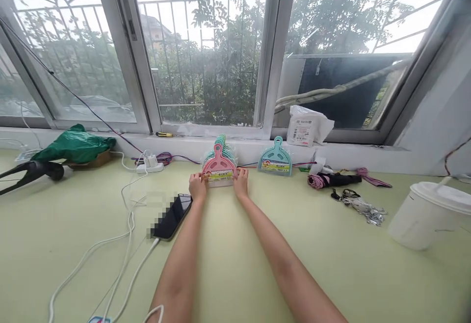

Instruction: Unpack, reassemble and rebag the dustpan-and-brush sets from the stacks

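Observation:
Both my arms reach forward over the table to a row of small packaged dustpans standing upright against the wall. A pink dustpan (218, 162) with a printed label is at the front, and several mint-green dustpans (221, 139) stand close behind it. My left hand (197, 186) is closed on the pink dustpan's left edge. On its right edge, my right hand (241, 182) is closed too. Fingertips are partly hidden at the edges, so I cannot tell whether they also touch the ones behind. A separate mint-green dustpan (275, 158) leans on the wall to the right.
A black phone (172, 219) on a white cable lies beside my left forearm. A power strip (150, 167), a green bag (75, 144) and a yellow cutter (164, 134) are at left. Rightward are a white package (307, 126), a folded umbrella (333, 180), keys (362, 207) and a lidded cup (427, 215).

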Motion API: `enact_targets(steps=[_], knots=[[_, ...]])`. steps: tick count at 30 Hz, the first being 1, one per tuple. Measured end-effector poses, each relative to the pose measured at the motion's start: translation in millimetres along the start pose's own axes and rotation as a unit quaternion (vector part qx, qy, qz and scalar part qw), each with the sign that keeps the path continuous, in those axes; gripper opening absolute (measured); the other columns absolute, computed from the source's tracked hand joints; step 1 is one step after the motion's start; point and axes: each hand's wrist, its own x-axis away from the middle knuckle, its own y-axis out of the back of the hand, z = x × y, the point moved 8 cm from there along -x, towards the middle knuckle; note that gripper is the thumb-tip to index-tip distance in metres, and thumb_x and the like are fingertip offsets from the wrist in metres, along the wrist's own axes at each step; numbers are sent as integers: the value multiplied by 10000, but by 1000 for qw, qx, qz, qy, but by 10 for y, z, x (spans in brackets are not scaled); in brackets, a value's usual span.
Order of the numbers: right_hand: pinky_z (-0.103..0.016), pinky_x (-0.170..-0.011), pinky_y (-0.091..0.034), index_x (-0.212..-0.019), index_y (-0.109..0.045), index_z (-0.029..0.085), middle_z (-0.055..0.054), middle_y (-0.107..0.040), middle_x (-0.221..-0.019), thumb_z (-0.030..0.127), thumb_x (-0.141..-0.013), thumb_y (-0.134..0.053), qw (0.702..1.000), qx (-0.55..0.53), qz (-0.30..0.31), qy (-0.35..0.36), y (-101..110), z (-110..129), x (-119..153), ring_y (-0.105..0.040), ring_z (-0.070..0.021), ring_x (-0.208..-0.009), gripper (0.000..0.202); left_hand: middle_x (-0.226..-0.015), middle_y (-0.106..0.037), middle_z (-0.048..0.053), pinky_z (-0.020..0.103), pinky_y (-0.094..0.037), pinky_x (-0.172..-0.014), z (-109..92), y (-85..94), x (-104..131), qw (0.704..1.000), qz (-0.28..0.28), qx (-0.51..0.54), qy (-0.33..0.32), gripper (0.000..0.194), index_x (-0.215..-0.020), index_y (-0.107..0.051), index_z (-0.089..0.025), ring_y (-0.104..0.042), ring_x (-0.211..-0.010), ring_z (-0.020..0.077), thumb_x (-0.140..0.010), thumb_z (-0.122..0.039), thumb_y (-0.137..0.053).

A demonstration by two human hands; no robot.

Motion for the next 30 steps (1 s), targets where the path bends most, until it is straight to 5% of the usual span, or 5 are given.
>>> enact_targets(steps=[10, 16, 21, 26, 30], knots=[[-370, -821, -452, -1151, -388, 234, -121, -475, -1200, 179, -816, -442, 995, 74, 60, 5, -314, -130, -206, -521, -259, -1097, 345, -1122, -565, 162, 427, -452, -854, 136, -512, -369, 999, 29, -3, 19, 295, -1170, -467, -165, -558, -1062, 297, -918, -299, -394], [-342, -824, -452, -1219, -374, 207, -126, -499, -1185, 399, -863, -494, 997, 56, 48, 10, -224, -121, -207, -529, -248, -1074, 421, -1244, -473, 228, 493, -399, -938, 56, -409, -291, 998, -26, -58, -12, 506, -1320, -365, -70, -439, -1191, 350, -895, -340, -421], [-413, -977, -384, -1250, -444, 153, -186, -486, -1271, 456, -935, -381, 990, 93, -79, -75, 707, -496, -567, -432, -276, -1220, 442, -1298, -435, 242, 495, -344, -1007, -110, -288, -235, 996, -51, -24, -68, 622, -1398, -266, -50, -408, -1222, 344, -895, -382, -419], [-426, -917, -467, -1202, -539, 169, -115, -530, -1242, 384, -905, -537, 980, 147, -74, -114, 1721, -1031, -951, -546, -223, -1079, 367, -1332, -427, 215, 483, -342, -1024, -223, -274, -262, 994, -55, 20, -94, 619, -1416, -251, -92, -402, -1244, 327, -903, -402, -405], [-366, -851, -489, -1092, -587, 182, -86, -594, -1115, 345, -890, -571, 973, 171, -72, -140, 2093, -1355, -1046, -585, -194, -989, 260, -1391, -359, 221, 489, -285, -1063, -271, -158, -254, 986, -134, 31, -98, 608, -1406, -258, -95, -331, -1308, 323, -904, -396, -420]])
